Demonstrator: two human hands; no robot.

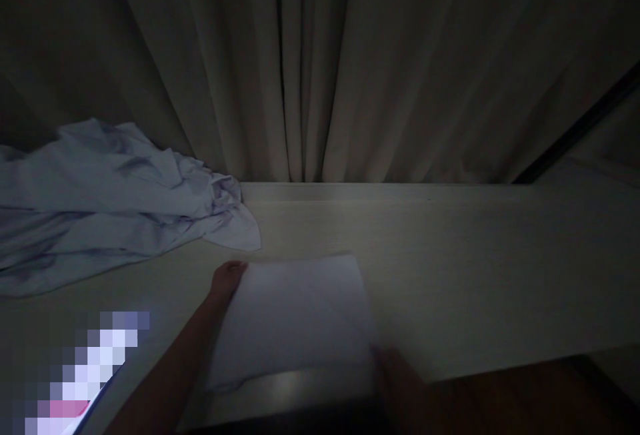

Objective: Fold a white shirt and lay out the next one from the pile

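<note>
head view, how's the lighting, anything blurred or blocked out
Head view: very dim, curtain nearly lost in shadow; folded white cloth and crumpled sheet catch the little light; right hand dark and soft; left hand clearer; a pixelated patch covers the lower left corner.

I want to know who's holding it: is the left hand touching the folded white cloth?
Touching. The head view shows the left hand pressed against the far left corner of the folded white cloth, with no gap between them.
</note>
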